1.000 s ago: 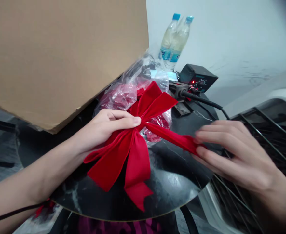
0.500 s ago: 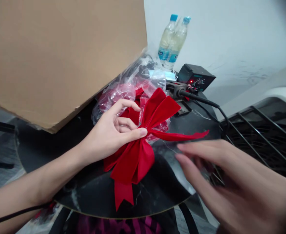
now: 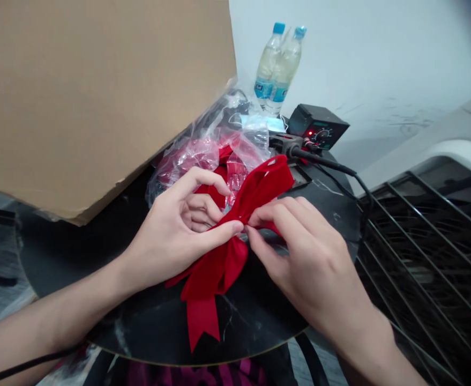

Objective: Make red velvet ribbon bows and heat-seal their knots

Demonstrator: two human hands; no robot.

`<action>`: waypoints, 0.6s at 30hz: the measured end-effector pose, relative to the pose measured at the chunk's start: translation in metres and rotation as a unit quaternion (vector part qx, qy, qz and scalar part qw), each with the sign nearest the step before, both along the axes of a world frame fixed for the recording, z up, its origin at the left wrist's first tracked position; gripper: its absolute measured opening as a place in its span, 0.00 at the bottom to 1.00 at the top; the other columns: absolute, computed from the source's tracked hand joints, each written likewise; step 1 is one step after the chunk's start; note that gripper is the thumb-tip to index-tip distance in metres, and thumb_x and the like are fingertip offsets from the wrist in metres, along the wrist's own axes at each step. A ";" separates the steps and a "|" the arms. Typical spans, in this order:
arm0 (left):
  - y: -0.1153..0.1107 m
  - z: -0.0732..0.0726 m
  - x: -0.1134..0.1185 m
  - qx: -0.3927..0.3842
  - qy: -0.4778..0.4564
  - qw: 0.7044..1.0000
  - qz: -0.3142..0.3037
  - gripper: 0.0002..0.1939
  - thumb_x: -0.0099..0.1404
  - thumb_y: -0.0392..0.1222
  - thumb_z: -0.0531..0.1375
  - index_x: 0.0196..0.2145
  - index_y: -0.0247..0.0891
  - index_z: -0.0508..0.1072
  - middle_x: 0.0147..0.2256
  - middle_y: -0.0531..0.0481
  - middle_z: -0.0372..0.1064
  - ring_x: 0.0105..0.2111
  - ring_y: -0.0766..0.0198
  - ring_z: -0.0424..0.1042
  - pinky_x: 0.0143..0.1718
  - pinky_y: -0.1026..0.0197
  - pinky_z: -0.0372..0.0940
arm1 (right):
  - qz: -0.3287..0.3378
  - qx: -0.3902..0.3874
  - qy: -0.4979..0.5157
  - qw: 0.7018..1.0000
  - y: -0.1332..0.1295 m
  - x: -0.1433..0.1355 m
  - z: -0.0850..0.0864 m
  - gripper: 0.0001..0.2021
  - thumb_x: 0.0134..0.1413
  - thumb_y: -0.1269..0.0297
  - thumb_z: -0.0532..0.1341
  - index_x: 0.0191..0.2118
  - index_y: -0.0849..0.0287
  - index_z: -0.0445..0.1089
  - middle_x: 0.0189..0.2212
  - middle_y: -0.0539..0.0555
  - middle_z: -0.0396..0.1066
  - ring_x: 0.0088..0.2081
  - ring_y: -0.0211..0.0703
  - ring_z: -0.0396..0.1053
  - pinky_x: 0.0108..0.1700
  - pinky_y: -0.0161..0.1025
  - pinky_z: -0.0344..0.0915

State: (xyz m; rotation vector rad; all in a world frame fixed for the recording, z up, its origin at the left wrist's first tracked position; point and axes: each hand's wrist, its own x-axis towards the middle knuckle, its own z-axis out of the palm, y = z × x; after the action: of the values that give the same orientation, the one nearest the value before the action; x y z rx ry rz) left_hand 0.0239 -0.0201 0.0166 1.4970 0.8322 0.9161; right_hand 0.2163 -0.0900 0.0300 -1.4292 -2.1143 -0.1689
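A red velvet ribbon bow [image 3: 215, 273] is held over a round black table [image 3: 150, 327], its notched tail hanging toward the near edge. My left hand [image 3: 179, 225] pinches the bow's middle between thumb and fingers, the index finger curled above. From the other side, my right hand [image 3: 307, 252] pinches the bow close to its centre, thumb and index fingertip almost meeting my left thumb. One ribbon tail is partly covered by my right hand. Behind the bow lies a clear plastic bag [image 3: 195, 155] with red material in it.
A large cardboard box [image 3: 98, 96] fills the left. Two bottles [image 3: 271, 69] stand at the back by a black control box [image 3: 318, 126] with a red light and a cable [image 3: 327, 166]. A dark rack with metal bars [image 3: 432, 246] is at the right.
My right hand has come in from the lower right and closed on the bow near its centre. The bow's upper loops have tilted and bunched together. My left hand keeps its pinch.
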 end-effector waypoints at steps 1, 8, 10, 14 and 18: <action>0.001 0.000 0.000 -0.014 -0.003 1.000 -0.002 0.23 0.56 0.33 0.73 0.45 0.45 0.70 0.27 0.57 0.73 0.26 0.66 0.76 0.27 0.70 0.69 | -0.001 0.000 -0.010 1.000 0.000 0.000 0.000 0.04 0.67 0.72 0.61 0.38 0.60 0.70 0.33 0.54 0.71 0.36 0.46 0.69 0.40 0.45 0.64; 0.009 0.002 0.002 -0.243 -0.082 0.964 -0.062 0.21 0.60 0.38 0.72 0.45 0.47 0.66 0.21 0.61 0.69 0.19 0.69 0.70 0.22 0.70 0.65 | 0.077 0.112 -0.095 0.986 0.014 0.017 -0.013 0.06 0.67 0.74 0.61 0.47 0.61 0.71 0.40 0.59 0.78 0.37 0.48 0.70 0.38 0.47 0.63; 0.010 0.002 0.003 -0.271 -0.100 0.955 -0.062 0.20 0.60 0.38 0.72 0.43 0.47 0.65 0.20 0.62 0.67 0.18 0.70 0.69 0.22 0.70 0.64 | 0.094 0.172 -0.097 0.976 0.019 0.023 -0.020 0.09 0.65 0.75 0.62 0.48 0.59 0.71 0.40 0.58 0.79 0.36 0.48 0.70 0.36 0.47 0.61; 0.007 -0.001 0.004 -0.171 -0.087 0.981 -0.013 0.24 0.56 0.34 0.74 0.44 0.46 0.67 0.22 0.61 0.72 0.19 0.71 0.70 0.23 0.71 0.65 | 0.078 0.151 0.011 0.985 0.018 0.019 -0.020 0.10 0.62 0.77 0.65 0.45 0.56 0.73 0.38 0.55 0.80 0.37 0.47 0.74 0.39 0.46 0.66; 0.003 -0.001 0.004 -0.051 -0.040 0.997 0.042 0.24 0.56 0.36 0.74 0.46 0.44 0.69 0.25 0.58 0.75 0.22 0.67 0.76 0.25 0.69 0.68 | 0.058 0.041 0.118 0.990 0.005 0.001 -0.008 0.05 0.63 0.72 0.65 0.43 0.56 0.74 0.37 0.52 0.80 0.37 0.42 0.77 0.42 0.39 0.71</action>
State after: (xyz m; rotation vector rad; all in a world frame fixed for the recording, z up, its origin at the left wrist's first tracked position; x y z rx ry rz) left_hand 0.0277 -0.0170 0.0157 1.3366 0.8757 0.9750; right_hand 0.2172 -0.0852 0.0218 -1.2106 -1.9664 -0.0388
